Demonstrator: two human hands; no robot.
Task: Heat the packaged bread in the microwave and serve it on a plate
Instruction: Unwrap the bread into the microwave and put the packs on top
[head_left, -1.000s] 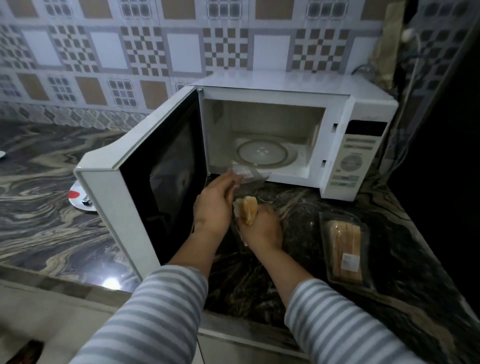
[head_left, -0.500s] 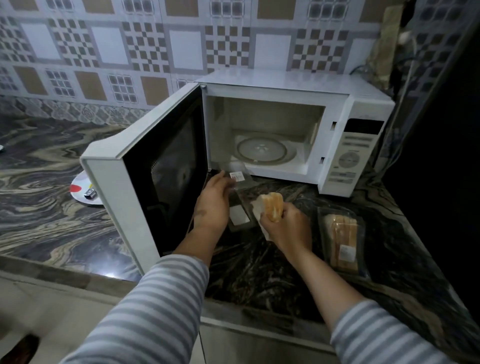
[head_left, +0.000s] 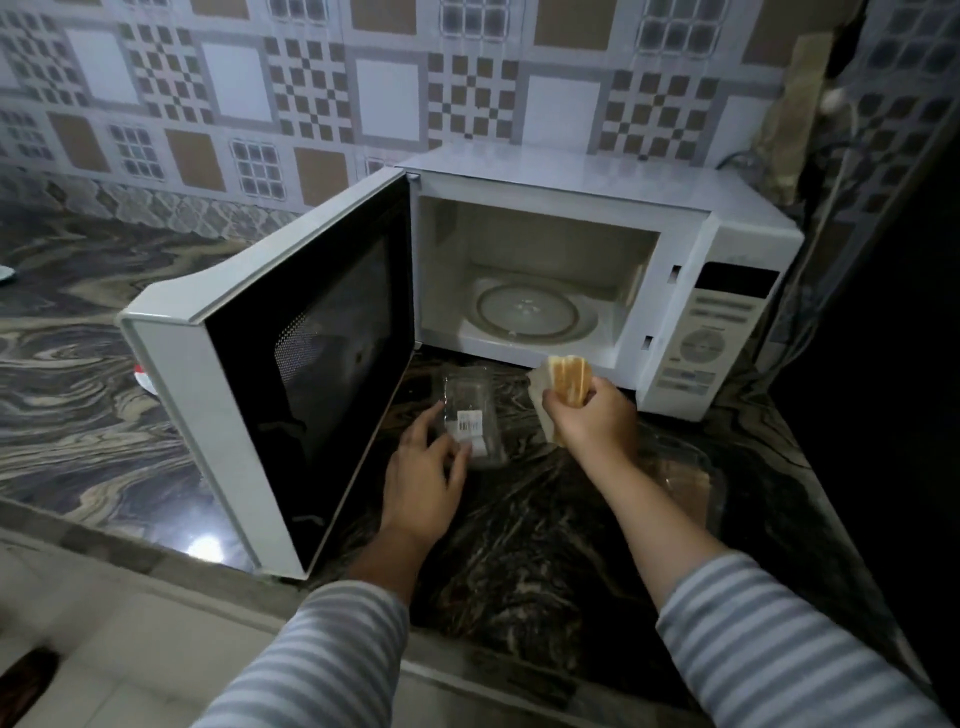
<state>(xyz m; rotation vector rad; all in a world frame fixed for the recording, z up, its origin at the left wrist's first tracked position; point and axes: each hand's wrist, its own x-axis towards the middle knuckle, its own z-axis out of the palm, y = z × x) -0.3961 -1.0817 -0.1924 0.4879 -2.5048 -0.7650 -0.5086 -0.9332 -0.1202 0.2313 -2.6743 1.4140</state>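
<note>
Head view, I log: right hand (head_left: 589, 415) gripping bread (head_left: 570, 379) (long axis upright) just before microwave (head_left: 561, 249) opening; left hand (head_left: 423, 478) fingers spread beside empty package (head_left: 470, 415).

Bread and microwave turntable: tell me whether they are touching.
Apart. The head view shows the right hand gripping the bread in front of the open microwave, while the glass turntable inside lies bare.
</note>
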